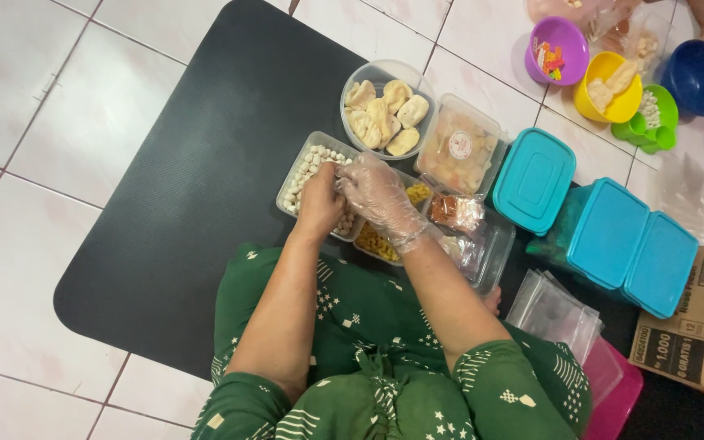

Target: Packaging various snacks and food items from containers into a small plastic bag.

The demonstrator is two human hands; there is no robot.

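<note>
The person sits on the floor at the edge of a black mat point(189, 204), both hands over a clear rectangular tray of small white round pieces point(307, 173). That tray lies on the mat, just left of the round tub. The left hand point(319, 200) is bare, its grip curled narrow against the right hand; whether it pinches anything I cannot tell. The right hand point(380, 200) wears a thin clear plastic glove, fingers bent loosely, and what they hold is hidden.

The round clear tub point(385, 110) holds pale folded crackers. Just right of it, a lidded clear box point(459, 147) shows orange-pink pieces. Further right stand teal-lidded boxes point(613, 236). Well beyond, on the tiles, a purple bowl point(560, 49) and a yellow bowl point(609, 85) hold snacks.
</note>
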